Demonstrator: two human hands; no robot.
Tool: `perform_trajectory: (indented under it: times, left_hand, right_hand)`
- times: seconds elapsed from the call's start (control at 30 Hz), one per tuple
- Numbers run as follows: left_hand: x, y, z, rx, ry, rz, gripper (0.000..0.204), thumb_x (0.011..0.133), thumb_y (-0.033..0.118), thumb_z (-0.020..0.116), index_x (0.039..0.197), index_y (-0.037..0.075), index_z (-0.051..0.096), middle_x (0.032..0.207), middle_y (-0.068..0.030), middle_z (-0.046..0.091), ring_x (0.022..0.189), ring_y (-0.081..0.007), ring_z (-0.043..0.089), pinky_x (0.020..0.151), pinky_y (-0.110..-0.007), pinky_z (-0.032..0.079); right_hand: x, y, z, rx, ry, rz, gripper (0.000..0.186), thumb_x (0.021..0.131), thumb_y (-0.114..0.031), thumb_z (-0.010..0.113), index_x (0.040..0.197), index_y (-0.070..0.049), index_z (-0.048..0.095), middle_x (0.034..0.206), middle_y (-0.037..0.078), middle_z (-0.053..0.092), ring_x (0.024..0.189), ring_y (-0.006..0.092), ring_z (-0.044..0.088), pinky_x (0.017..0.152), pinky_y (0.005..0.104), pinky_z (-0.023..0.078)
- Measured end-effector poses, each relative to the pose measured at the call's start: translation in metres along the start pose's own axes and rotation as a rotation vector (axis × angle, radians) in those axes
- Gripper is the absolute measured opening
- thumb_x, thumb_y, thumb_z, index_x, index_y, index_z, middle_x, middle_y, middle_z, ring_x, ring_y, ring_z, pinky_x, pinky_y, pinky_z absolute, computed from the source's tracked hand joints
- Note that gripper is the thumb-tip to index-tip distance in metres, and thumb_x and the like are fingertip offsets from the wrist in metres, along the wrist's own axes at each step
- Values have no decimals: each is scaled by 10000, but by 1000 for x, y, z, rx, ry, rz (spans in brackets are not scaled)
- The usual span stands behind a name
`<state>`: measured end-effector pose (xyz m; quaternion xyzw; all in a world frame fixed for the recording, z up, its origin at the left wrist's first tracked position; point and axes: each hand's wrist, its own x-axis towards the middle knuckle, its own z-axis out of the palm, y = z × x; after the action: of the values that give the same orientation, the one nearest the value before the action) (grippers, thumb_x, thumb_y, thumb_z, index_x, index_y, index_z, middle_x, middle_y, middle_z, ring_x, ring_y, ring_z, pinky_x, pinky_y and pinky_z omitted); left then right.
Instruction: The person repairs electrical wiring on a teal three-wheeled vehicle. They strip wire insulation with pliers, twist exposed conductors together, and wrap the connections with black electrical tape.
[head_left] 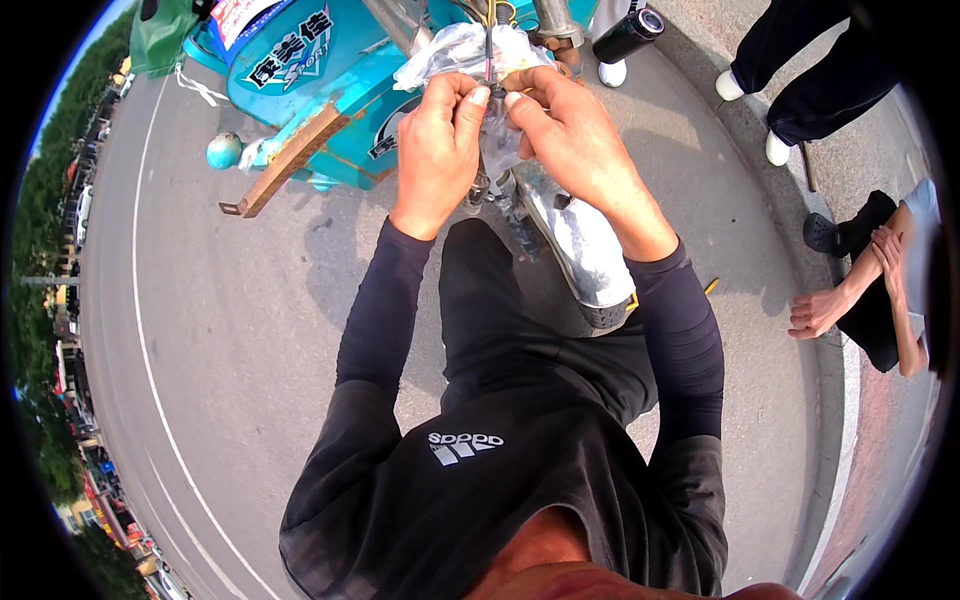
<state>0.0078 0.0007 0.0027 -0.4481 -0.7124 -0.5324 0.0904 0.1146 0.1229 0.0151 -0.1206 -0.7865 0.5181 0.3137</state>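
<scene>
Both of my hands meet at the top centre over a thin dark cable point(489, 50) with some reddish wire in it. My left hand point(438, 150) is closed, thumb and forefinger pinching the cable from the left. My right hand point(575, 135) pinches at the same spot from the right, its other fingers curled. The fingertips hide the exact point they grip. Crumpled clear plastic point(440, 52) lies just behind the fingers and hangs below them. Underneath, a wheel with a silvery fender point(585, 250) points toward me.
A teal vehicle body point(300, 60) with a rusty metal bar point(290, 165) stands at the upper left. A black cylinder point(628, 36) is at the upper right. Along the kerb point(800, 190), one person stands and another sits with bare forearms point(850, 290). Grey road point(240, 300) surrounds me.
</scene>
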Motion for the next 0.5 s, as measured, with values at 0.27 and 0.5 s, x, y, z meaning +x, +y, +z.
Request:
perform_trajectory:
  times: [0.27, 0.5]
  left_hand:
    - [12, -2, -9, -97, -207, -126, 224, 1035, 219, 589, 1002, 1, 629, 756, -19, 614, 673, -92, 523, 606, -263, 435]
    - [0, -11, 3, -397, -106, -293, 237, 1014, 232, 625, 990, -2, 656, 792, 14, 640, 746, -55, 534, 646, -262, 452]
  right_hand:
    - [-6, -5, 12, -413, 57, -188, 216, 1000, -215, 572, 984, -4, 617, 680, 210, 643, 687, 434, 659, 604, 500, 499]
    - [-26, -10, 40, -694, 224, -285, 122, 934, -126, 619, 861, -48, 561, 546, 132, 602, 488, 334, 638, 442, 443, 485]
